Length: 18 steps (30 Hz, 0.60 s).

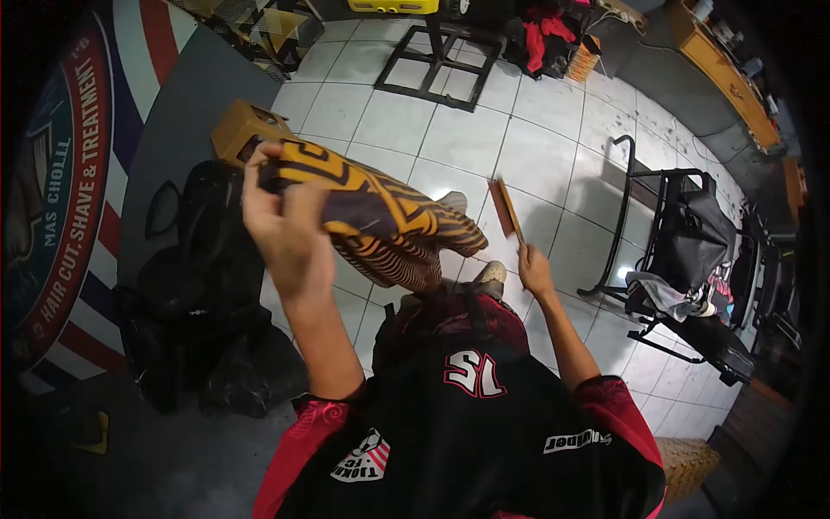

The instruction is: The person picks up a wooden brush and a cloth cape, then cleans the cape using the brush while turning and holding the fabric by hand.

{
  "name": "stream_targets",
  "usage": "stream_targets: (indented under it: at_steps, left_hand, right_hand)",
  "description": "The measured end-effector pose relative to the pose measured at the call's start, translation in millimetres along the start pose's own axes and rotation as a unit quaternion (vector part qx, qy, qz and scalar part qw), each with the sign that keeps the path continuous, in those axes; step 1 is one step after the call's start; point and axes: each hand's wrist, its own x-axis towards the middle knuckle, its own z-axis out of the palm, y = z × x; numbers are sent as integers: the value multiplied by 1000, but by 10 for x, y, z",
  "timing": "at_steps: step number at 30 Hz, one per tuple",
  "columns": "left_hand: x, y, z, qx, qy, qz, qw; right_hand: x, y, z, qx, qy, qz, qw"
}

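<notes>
My left hand (281, 212) is raised at the left with its fingers bent around the upper edge of a yellow and dark patterned cloth (380, 203), which looks like a barber cape. The cloth slants down to the right in front of my legs. On the right, my right hand (536, 270) is closed around the handle of a long wooden brush (503, 208) with brownish bristles. The brush points away from me, above the tiled floor and apart from the cloth.
Black plastic bags (199, 320) lie at the left, near a cardboard box (238, 134). A black metal base (441, 69) stands on the tiles ahead. To the right is a black-framed chair (683, 225) with a bag and cloths on it. A wooden shelf (731, 78) lines the far right wall.
</notes>
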Motion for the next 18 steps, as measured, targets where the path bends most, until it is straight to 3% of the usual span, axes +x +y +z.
stream_targets:
  at_steps: [1, 3, 4, 5, 8, 10, 12, 14, 16, 18]
  left_hand:
    - [-26, -85, 22, 27, -29, 8, 999]
    - [-68, -183, 87, 89, -71, 17, 993]
    - [-82, -196, 133, 88, -76, 15, 993]
    - [-93, -199, 176, 102, -89, 7, 991]
    - [-102, -153, 251, 131, -111, 7, 985]
    - [-82, -105, 247, 94, -88, 57, 990]
    - [-43, -11, 217, 100, -24, 91, 991]
    - [-19, 99, 122, 47, -26, 107, 993]
    - [3, 117, 80, 48, -12, 138, 989]
    - [-13, 160, 83, 221, 47, 142, 964]
  right_hand:
    - [-49, -445, -165, 114, 49, -46, 991]
    - [-225, -1235, -467, 330, -36, -26, 943]
    - [-352, -1582, -617, 380, -75, -20, 922]
    - [-456, -1769, -632, 375, -52, -81, 922]
    - [-551, -1867, -600, 231, -71, -251, 937]
    - [-478, -1536, -336, 190, -118, -228, 948]
    - [-259, -768, 191, -46, -136, -142, 979]
    - [-199, 60, 425, -185, -192, -14, 964]
    - [-258, 593, 441, -242, -224, 37, 943]
    - [-256, 943, 430, -257, -263, 47, 929]
